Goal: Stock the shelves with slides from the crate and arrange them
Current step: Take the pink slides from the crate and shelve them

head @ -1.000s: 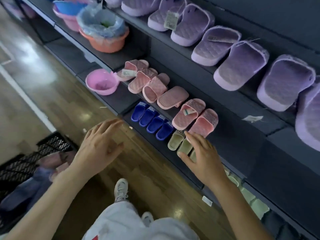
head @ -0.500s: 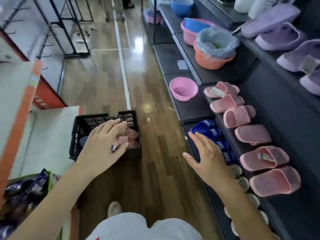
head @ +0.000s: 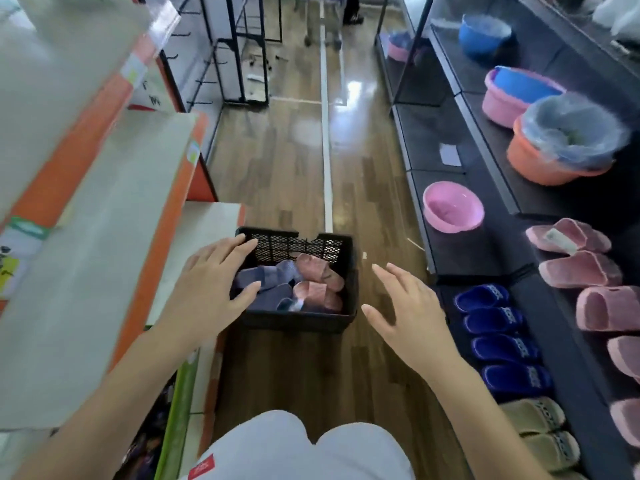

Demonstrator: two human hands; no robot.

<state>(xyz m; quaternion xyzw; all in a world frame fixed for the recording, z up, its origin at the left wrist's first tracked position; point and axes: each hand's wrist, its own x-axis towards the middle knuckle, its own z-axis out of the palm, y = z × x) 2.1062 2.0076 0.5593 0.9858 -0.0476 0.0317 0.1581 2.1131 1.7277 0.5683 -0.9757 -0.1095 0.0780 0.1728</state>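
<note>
Empty and spread-fingered, left hand [head: 207, 289] and right hand [head: 408, 313] hover at the crate [head: 298, 322], which holds several unstocked slides [head: 313, 282]; shelf [head: 481, 258] rows are partly filled.

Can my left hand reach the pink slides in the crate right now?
Probably yes: the left hand hovers open at the left edge of the crate, which has no lid, and the pink slides lie uncovered on top.

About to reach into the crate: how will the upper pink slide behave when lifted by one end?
Probably light: the upper pink slide looks like thick moulded foam. Likely stiff, not floppy, since its strap arch holds shape. It lies on top in the crate, so it should lift free.
</note>
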